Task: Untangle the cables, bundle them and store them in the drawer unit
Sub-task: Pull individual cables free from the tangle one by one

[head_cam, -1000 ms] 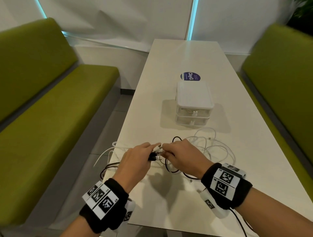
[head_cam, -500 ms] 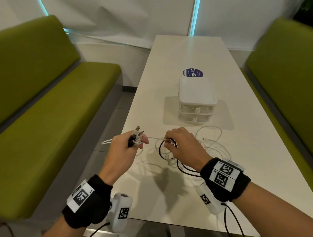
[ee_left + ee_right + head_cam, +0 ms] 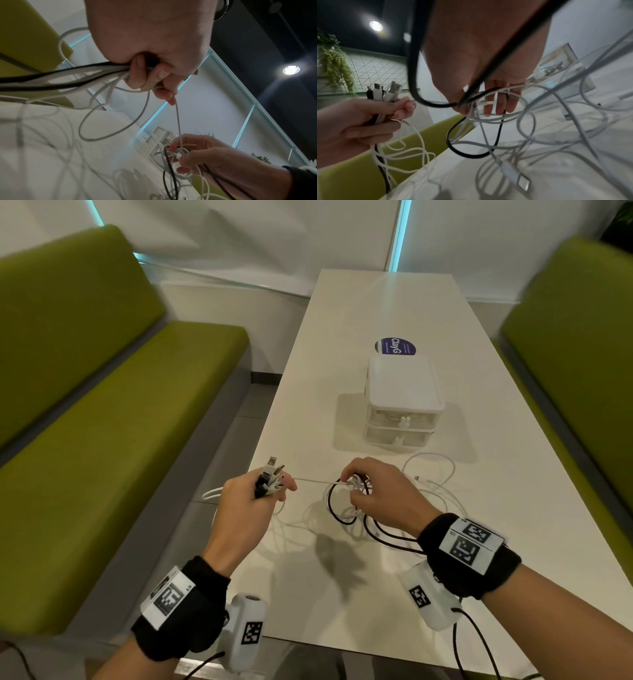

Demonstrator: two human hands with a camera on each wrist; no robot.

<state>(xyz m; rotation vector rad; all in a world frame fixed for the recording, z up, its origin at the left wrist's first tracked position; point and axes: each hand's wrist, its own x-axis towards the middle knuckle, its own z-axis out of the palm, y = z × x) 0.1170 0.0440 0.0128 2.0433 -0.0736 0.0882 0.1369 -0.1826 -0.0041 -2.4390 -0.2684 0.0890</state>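
Benches of green upholstery [image 3: 113, 419] flank the white bench [image 3: 513, 525], where the closed drawer unit [image 3: 402, 402] stands beyond the tangled cables [image 3: 431, 487]. Left hand [image 3: 245, 508] clenches a bunch of connector ends [image 3: 270, 479] upright; right hand [image 3: 380, 498] pinches the knotted loops [image 3: 352, 486], a white strand taut between both.

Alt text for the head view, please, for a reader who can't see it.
Over a white table, the left hand grips a bunch of plugs while the right hand holds a tangle of cables, one white cable taut between them. A closed drawer unit stands behind; green benches flank the table.
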